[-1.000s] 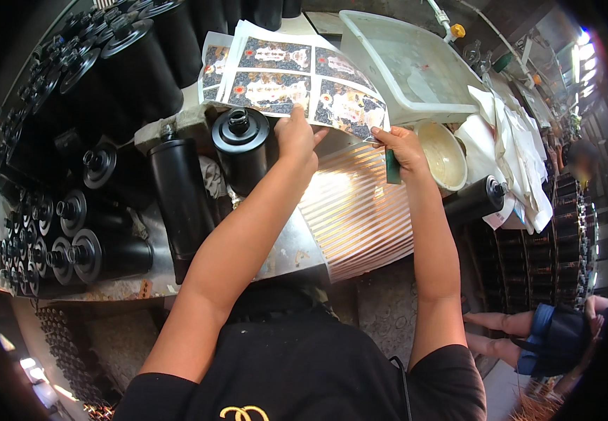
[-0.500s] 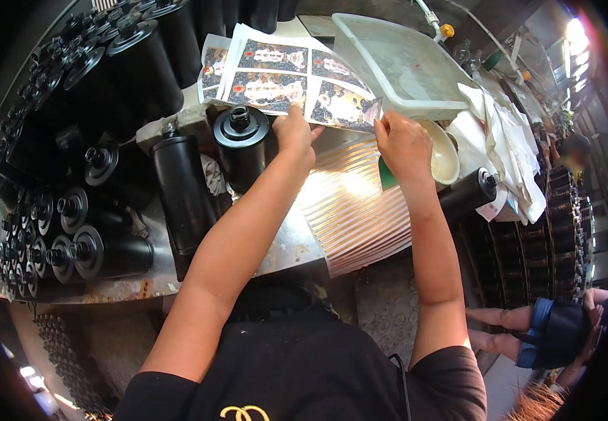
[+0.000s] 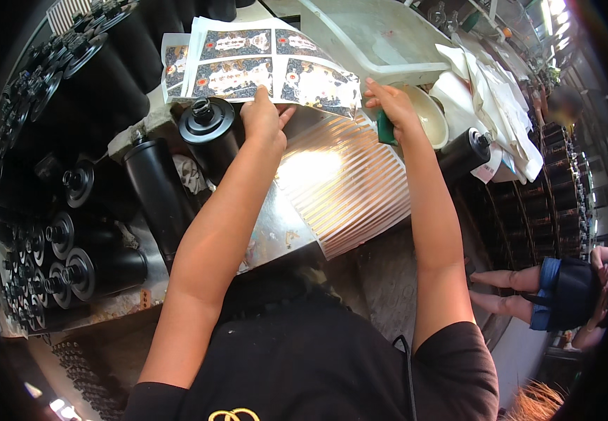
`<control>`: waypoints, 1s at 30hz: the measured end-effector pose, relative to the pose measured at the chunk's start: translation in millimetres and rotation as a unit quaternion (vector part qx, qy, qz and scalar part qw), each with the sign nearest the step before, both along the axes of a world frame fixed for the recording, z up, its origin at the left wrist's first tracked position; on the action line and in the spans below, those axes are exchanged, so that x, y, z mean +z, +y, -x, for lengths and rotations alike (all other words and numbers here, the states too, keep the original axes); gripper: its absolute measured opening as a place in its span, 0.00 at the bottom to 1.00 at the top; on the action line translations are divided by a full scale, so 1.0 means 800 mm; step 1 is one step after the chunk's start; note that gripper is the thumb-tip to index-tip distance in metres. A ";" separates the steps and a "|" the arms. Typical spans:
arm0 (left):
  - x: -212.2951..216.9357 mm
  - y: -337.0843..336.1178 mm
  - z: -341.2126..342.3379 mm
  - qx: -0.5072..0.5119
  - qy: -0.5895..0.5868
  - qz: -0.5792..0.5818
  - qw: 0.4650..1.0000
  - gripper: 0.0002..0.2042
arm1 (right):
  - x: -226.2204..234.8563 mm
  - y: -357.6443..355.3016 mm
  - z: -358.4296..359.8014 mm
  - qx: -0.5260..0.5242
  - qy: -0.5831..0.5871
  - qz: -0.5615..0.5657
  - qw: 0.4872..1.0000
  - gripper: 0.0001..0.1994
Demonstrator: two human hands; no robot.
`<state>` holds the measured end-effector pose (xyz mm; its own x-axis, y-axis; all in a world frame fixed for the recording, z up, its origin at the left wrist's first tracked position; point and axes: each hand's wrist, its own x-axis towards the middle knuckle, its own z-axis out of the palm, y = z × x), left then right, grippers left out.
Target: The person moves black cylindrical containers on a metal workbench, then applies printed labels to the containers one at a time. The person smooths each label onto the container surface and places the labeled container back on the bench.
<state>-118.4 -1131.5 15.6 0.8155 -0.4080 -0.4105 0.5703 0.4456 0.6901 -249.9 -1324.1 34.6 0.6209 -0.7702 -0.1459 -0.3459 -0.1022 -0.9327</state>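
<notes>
My left hand (image 3: pixel 265 121) pinches the near edge of a stack of printed decal sheets (image 3: pixel 237 76), with its thumb on top and fingers beneath. The sheets carry dark patterned panels with white figures, and their right corner curls. Just right of that corner is my right hand (image 3: pixel 393 107), its thumb and forefinger apart from the paper. A flat green piece (image 3: pixel 386 130) appears tucked under its lower fingers; the grip is partly hidden. Below the hands lies a striped sheet (image 3: pixel 349 186) with strong glare. A black bottle (image 3: pixel 207 126) stands by my left wrist.
Several black bottles (image 3: pixel 100 256) crowd the left, and another lies tilted (image 3: pixel 156 189). A clear plastic tub (image 3: pixel 402 70) sits at the back, with a cream bowl (image 3: pixel 426 119), white papers (image 3: pixel 483 105) and a black bottle (image 3: pixel 465 154) at right. A person (image 3: pixel 549 291) is farther right.
My right hand has let go of the sheets' corner and spread its fingers. The whole view has shifted, so the table's things sit farther left and higher. My left hand keeps its pinch.
</notes>
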 end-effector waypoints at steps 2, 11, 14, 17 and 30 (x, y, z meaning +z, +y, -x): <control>-0.001 0.001 0.001 0.002 0.001 -0.004 1.000 0.17 | 0.000 0.008 -0.011 0.005 0.033 0.017 0.999 0.26; -0.001 0.001 -0.001 -0.015 -0.012 -0.017 1.000 0.18 | -0.004 -0.001 -0.027 0.072 0.015 0.051 0.996 0.15; 0.000 0.001 0.002 -0.003 -0.011 -0.016 1.000 0.17 | 0.011 -0.005 -0.017 0.109 0.076 0.214 0.968 0.12; 0.000 -0.001 0.000 0.006 -0.008 -0.022 1.000 0.17 | 0.019 0.001 -0.017 0.097 0.080 0.408 0.904 0.08; 0.003 0.012 0.014 -0.050 -0.006 0.037 0.998 0.24 | 0.075 0.014 -0.063 0.098 -0.190 0.126 0.969 0.07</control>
<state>-129.4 -1121.9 17.8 0.7744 -0.5160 -0.3662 0.6057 0.4371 0.6649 -199.4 -1313.3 94.3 0.7315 -0.6128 0.2990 0.0668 -0.3721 -0.9258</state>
